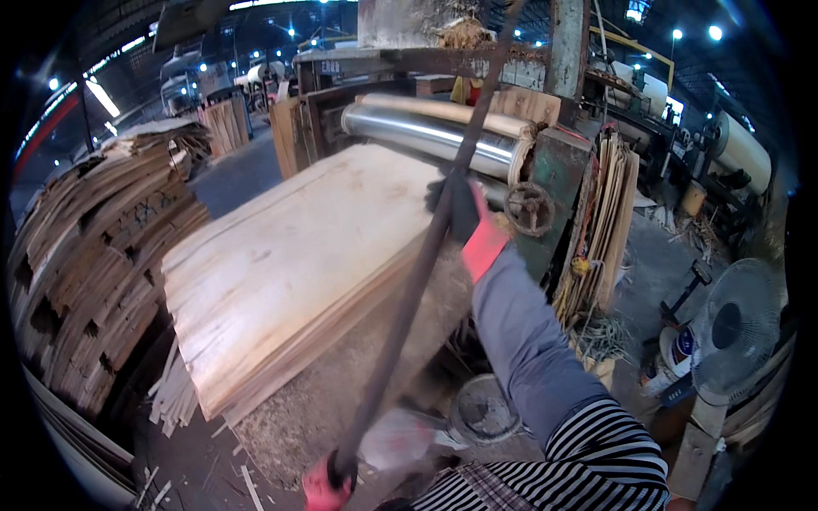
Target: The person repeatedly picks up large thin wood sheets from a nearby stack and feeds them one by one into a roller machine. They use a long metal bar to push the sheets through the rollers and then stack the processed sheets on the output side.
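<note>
Grips the lower end of a long dark pole [400,315] in the closed left hand [328,485] and, as far as the blur allows judging, wraps the right hand [463,206] around it higher up, near the far right corner of the veneer stack [298,247]. Slants the pole upward past that stack, across the view of the steel roller [426,136]. Best to hold both grips firm and well apart for control, move steadily, and mind the rusty handwheel [528,209] near the right hand.
</note>
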Action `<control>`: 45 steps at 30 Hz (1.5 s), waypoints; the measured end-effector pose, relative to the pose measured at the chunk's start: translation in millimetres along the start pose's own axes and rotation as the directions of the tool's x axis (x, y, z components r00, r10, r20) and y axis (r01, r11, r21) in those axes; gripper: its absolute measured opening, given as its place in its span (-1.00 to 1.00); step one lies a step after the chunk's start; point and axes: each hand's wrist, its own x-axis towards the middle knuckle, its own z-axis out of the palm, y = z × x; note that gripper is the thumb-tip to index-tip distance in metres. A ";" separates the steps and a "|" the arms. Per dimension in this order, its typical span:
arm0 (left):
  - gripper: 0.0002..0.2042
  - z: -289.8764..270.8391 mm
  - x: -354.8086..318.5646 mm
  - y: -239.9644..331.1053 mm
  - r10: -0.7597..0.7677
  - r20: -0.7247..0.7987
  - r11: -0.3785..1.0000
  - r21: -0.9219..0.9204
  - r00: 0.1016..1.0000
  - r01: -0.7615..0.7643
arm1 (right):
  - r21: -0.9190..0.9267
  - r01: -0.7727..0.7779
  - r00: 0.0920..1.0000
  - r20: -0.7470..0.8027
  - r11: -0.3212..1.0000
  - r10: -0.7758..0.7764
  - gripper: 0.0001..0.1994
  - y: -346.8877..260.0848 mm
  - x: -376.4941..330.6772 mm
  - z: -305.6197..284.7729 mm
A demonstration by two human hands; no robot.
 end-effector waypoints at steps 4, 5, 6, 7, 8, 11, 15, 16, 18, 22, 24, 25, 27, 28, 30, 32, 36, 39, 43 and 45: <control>-0.47 37.4 67.7 -11.4 0.114 0.043 0.993 -0.014 0.993 -0.113 | -0.222 -0.173 0.976 -0.167 0.960 0.137 -0.59 -26.0 -9.9 -40.9; -0.46 47.3 79.6 -15.1 0.122 0.030 0.992 -0.027 0.992 -0.121 | -0.323 -0.120 0.987 -0.138 0.939 0.079 -0.61 -12.3 -19.8 -54.5; -0.45 56.7 90.3 -17.2 0.128 0.011 0.991 -0.041 0.992 -0.127 | -0.331 -0.112 0.991 -0.101 0.937 0.082 -0.61 3.0 -43.3 -53.4; -0.45 66.4 99.4 -17.8 0.134 0.022 0.991 -0.012 0.991 -0.134 | -0.345 -0.098 0.995 -0.065 0.933 0.081 -0.60 16.8 -69.7 -53.5; -0.45 77.8 108.7 -15.4 0.149 0.035 0.989 0.010 0.988 -0.149 | -0.359 -0.190 0.981 -0.024 0.914 0.194 -0.60 41.3 -82.7 -74.0; -0.42 103.7 128.6 -25.7 0.128 0.070 0.991 0.040 0.989 -0.131 | -0.337 -0.398 0.894 0.066 0.854 0.443 -0.62 101.8 -145.1 -72.5; -0.38 95.8 151.8 -17.3 0.026 0.173 0.988 0.147 0.984 -0.052 | -0.556 -0.078 0.969 0.151 0.827 0.194 -0.66 199.2 -158.1 -141.4; -0.37 90.3 149.4 -27.2 0.006 0.112 0.989 0.147 0.994 -0.023 | -0.508 -0.183 0.967 0.062 0.842 0.248 -0.66 204.6 -157.9 -125.8; -0.37 67.9 110.2 -52.2 -0.050 0.047 0.990 0.135 0.998 0.044 | -0.437 -0.409 0.910 -0.129 0.801 0.394 -0.62 173.9 -179.5 -76.0; -0.34 -4.9 36.7 -100.5 -0.206 -0.113 0.975 0.062 0.972 0.214 | -0.983 -0.037 0.979 -0.071 0.180 -0.189 -0.37 205.1 -204.2 -103.2; -0.33 -19.0 -3.4 -139.8 -0.315 -0.197 0.941 0.063 0.929 0.332 | -0.948 0.197 0.968 0.147 0.250 -0.205 -0.22 193.0 -212.3 -21.3; -0.33 -30.8 -12.6 -150.4 -0.336 -0.221 0.932 0.065 0.916 0.357 | -0.917 0.269 0.962 0.238 0.294 -0.136 -0.22 206.2 -216.2 12.4; -0.33 -48.5 -30.6 -176.2 -0.353 -0.266 0.929 0.016 0.897 0.370 | -0.840 0.401 0.906 0.423 0.365 -0.022 -0.21 239.9 -223.6 77.2; -0.33 -58.0 -40.8 -188.4 -0.357 -0.290 0.928 -0.006 0.888 0.372 | -0.796 0.456 0.859 0.510 0.399 0.036 -0.21 257.8 -228.3 110.0; -0.38 -82.4 -60.3 -210.5 -0.373 -0.318 0.924 -0.045 0.872 0.379 | -0.742 0.555 0.771 0.629 0.376 0.103 -0.19 299.1 -245.0 179.6; -0.36 -89.9 -91.8 -251.8 -0.425 -0.326 0.903 -0.092 0.845 0.419 | -0.693 0.640 0.701 0.704 0.332 0.119 -0.17 346.3 -262.4 244.1; -0.44 -161.5 -140.2 -304.9 -0.486 -0.301 0.871 -0.242 0.821 0.427 | -0.774 0.596 0.724 0.633 0.211 0.275 -0.09 439.9 -284.4 328.7; -0.49 -216.4 -155.9 -349.1 -0.549 -0.298 0.832 -0.282 0.781 0.477 | -0.800 0.590 0.728 0.586 0.112 0.356 -0.08 471.8 -286.3 372.9; -0.50 -258.6 -149.5 -416.9 -0.570 -0.309 0.816 -0.322 0.761 0.480 | -0.816 0.578 0.745 0.537 0.018 0.395 -0.07 498.2 -270.1 418.2; -0.50 -267.5 -132.5 -452.0 -0.547 -0.331 0.825 -0.367 0.769 0.429 | -0.827 0.562 0.765 0.513 -0.015 0.389 -0.07 512.0 -255.3 438.3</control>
